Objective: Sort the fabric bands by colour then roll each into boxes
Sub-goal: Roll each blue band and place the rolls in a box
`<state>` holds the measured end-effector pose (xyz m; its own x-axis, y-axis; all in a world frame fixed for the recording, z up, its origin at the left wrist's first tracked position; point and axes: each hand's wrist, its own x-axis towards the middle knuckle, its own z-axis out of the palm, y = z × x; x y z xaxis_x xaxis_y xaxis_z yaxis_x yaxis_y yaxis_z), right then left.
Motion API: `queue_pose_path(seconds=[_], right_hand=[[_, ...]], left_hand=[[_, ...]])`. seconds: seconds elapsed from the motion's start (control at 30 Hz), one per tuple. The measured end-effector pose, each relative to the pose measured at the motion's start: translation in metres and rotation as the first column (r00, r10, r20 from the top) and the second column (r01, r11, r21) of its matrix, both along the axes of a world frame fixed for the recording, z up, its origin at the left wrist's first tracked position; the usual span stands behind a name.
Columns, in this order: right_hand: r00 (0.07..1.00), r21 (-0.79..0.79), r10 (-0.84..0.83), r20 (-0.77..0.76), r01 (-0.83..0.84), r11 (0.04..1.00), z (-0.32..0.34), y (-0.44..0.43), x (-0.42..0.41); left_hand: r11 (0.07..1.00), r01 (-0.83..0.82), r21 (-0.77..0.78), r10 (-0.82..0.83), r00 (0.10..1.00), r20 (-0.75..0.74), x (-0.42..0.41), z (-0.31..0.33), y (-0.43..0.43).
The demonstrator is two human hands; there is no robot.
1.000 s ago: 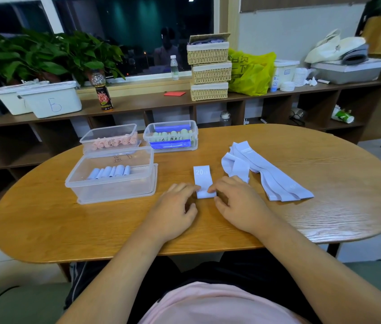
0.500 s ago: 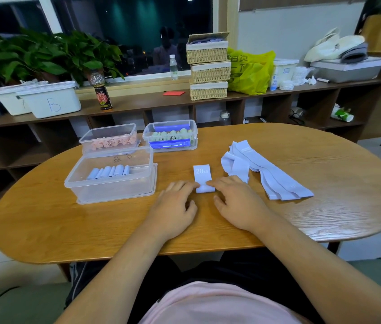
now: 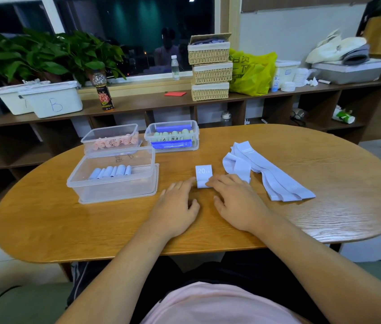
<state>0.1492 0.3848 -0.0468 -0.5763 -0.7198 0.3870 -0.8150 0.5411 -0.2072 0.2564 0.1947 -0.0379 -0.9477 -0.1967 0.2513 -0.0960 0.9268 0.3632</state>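
A light-blue band marked "20" (image 3: 203, 173) lies on the wooden table (image 3: 325, 211), rolled up at its near end. My left hand (image 3: 177, 206) and my right hand (image 3: 235, 202) lie flat on either side, fingertips pressing on the roll. To the right lies a heap of loose light-blue bands (image 3: 266, 174). A clear box (image 3: 114, 183) at the left holds several rolled light-blue bands. Behind it a box (image 3: 111, 139) holds pink rolls, and another box (image 3: 173, 136) holds green and dark-blue rolls.
Beyond the table a low shelf (image 3: 138, 101) carries white bins, stacked wicker baskets (image 3: 210, 69), a yellow bag, bottles and plants.
The roll has advanced away from me along the band, so less flat band shows beyond my fingertips. Both hands moved slightly forward with it.
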Motion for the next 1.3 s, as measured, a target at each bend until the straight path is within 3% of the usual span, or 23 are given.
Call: queue_pose_path(seconds=[0.4, 0.83, 0.97, 1.2, 1.3], right_hand=[[0.982, 0.201, -0.120, -0.144, 0.147, 0.968, 0.015, -0.032, -0.020], [0.949, 0.286, -0.158, -0.273, 0.237, 0.929, 0.016, -0.060, -0.044], [0.952, 0.245, -0.146, -0.270, 0.215, 0.945, 0.010, -0.059, -0.051], [0.956, -0.058, -0.101, -0.275, 0.088, 0.994, -0.001, -0.023, -0.015], [0.965, -0.089, -0.032, -0.262, 0.009, 0.996, -0.003, -0.006, 0.003]], left_hand=[[0.997, -0.017, 0.072, 0.018, 1.000, -0.010, 0.001, 0.004, -0.002], [0.996, -0.015, 0.083, 0.017, 1.000, -0.023, 0.001, 0.005, -0.002], [0.996, -0.009, 0.089, 0.012, 1.000, -0.029, 0.002, 0.004, -0.002], [0.990, -0.002, 0.139, 0.012, 0.997, -0.074, 0.003, 0.000, -0.006], [0.988, 0.020, 0.152, -0.006, 0.996, -0.092, 0.004, -0.002, -0.006]])
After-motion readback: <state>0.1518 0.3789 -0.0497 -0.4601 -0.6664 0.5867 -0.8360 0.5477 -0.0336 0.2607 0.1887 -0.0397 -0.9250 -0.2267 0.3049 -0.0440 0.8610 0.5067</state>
